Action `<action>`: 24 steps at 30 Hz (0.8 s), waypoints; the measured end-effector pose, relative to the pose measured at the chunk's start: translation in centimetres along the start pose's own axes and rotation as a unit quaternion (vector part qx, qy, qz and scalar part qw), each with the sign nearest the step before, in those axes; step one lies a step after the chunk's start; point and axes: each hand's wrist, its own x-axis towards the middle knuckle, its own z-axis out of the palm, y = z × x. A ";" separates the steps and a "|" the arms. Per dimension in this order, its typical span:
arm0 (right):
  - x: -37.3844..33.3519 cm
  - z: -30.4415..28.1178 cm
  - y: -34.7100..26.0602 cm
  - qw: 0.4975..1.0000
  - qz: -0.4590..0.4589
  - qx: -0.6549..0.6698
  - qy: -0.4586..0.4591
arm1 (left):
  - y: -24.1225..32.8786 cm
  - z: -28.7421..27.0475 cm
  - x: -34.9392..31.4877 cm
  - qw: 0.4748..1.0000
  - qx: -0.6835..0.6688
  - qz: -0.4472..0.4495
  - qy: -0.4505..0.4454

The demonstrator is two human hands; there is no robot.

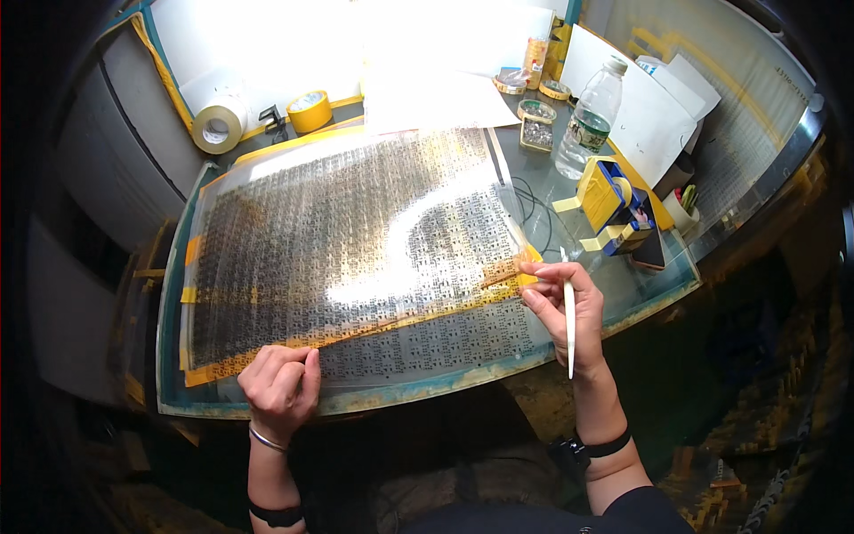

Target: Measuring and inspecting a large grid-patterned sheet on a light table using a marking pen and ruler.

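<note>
A large film sheet [356, 231] covered in rows of small dark patterns lies on the glass-topped table, with yellow-orange tape [391, 321] along its near edge. My left hand [278, 384] is closed, knuckles up, over that taped edge; whatever its fingertips pinch is hidden. At the sheet's near right corner, the thumb and fingertips of my right hand [574, 316] pinch the yellow tape end. A slim white pen-shaped tool [569, 329] is tucked between the same hand's fingers, its tip pointing toward me. A second patterned sheet [427, 345] shows beneath the near edge.
Toward the right stand a tape dispenser [609, 209], a clear plastic bottle [590, 120] and a small box of metal bits [536, 133]. At the back are tape rolls [310, 111], a black clip [273, 123] and white paper [436, 98]. A dark cable [538, 209] loops beside the sheet.
</note>
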 end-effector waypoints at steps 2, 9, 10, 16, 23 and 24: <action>0.0 0.0 -0.1 1.000 0.001 -0.005 0.000 | 0.0 0.1 0.1 1.000 0.002 -0.006 0.002; -0.1 0.0 0.1 1.000 0.003 -0.006 -0.001 | -0.1 0.2 -0.2 0.999 0.015 -0.030 -0.005; -0.1 0.0 0.0 1.000 0.004 -0.008 0.000 | -0.1 0.2 -0.2 0.999 0.016 -0.032 -0.006; 0.0 0.0 0.0 1.000 0.002 -0.011 -0.001 | -0.1 0.2 -0.1 0.999 0.026 -0.047 -0.011; 0.0 0.0 -0.1 1.000 -0.001 -0.008 0.001 | -0.1 0.3 0.0 0.998 0.031 -0.054 -0.015; 0.0 0.0 -0.1 1.000 -0.001 -0.008 0.001 | -0.1 0.3 -0.1 0.998 0.030 -0.055 -0.015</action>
